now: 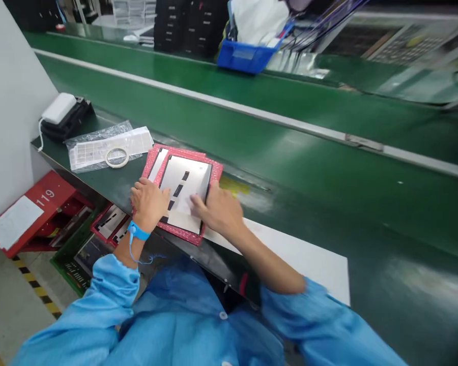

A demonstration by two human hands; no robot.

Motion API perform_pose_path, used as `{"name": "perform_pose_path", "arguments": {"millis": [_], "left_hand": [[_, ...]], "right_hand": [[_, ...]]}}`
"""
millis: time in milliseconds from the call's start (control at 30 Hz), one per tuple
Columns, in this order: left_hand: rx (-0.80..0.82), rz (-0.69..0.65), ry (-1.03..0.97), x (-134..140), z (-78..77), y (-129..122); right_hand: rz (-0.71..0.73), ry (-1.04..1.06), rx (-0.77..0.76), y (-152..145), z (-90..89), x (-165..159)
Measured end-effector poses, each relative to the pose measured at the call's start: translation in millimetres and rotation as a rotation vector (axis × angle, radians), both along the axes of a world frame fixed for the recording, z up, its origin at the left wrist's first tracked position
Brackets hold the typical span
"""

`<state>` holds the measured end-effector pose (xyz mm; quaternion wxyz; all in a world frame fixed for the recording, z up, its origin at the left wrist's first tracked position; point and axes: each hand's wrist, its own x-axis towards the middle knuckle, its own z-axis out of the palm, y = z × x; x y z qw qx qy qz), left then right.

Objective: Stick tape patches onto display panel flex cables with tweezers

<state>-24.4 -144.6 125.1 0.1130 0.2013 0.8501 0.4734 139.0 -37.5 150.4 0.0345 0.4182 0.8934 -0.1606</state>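
Observation:
A flat panel (193,183), silvery-white with a dark border and a row of black patches, lies on sheets of pink bubble wrap (183,235). A white strip at its left lies on the same wrap. My left hand (149,203), a blue wrist strap (138,232) below it, is closed over the wrap's left edge, thumb by the panel's left side. On the opposite side, my right hand (221,207) grips the panel's right edge, thumb over its face and fingers at the border. The undersides of both grips are hidden.
Left on the bench are a tape roll (116,157), white sheets (110,147) in clear plastic and a white box (59,108) on a black device. A white board (301,254) lies right. Behind runs a green conveyor (252,127). Below left are a red box (38,208) and green crate (74,264).

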Motion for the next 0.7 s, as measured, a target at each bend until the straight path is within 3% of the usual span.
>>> {"name": "perform_pose_path", "arguments": {"millis": [133,267,467,567,700], "left_hand": [[-0.001,0.027,-0.101,-20.2,-8.4,7.6],[0.033,-0.021,-0.259,-39.5,-12.2,3.3],[0.067,-0.235,-0.556,-40.8,-3.8,4.8],[0.126,-0.285,-0.558,-35.6,6.2,-0.9],[0.271,-0.296,-0.384,-32.5,18.6,-22.6]], "right_hand": [[-0.019,0.030,0.040,-6.8,3.6,-60.0],[-0.064,0.096,0.014,-13.0,1.1,-62.9],[-0.084,0.238,-0.111,-2.0,3.7,-56.1],[-0.173,0.465,-0.229,10.8,1.7,-52.8],[-0.305,0.979,-0.549,27.1,-0.5,-52.0]]}}
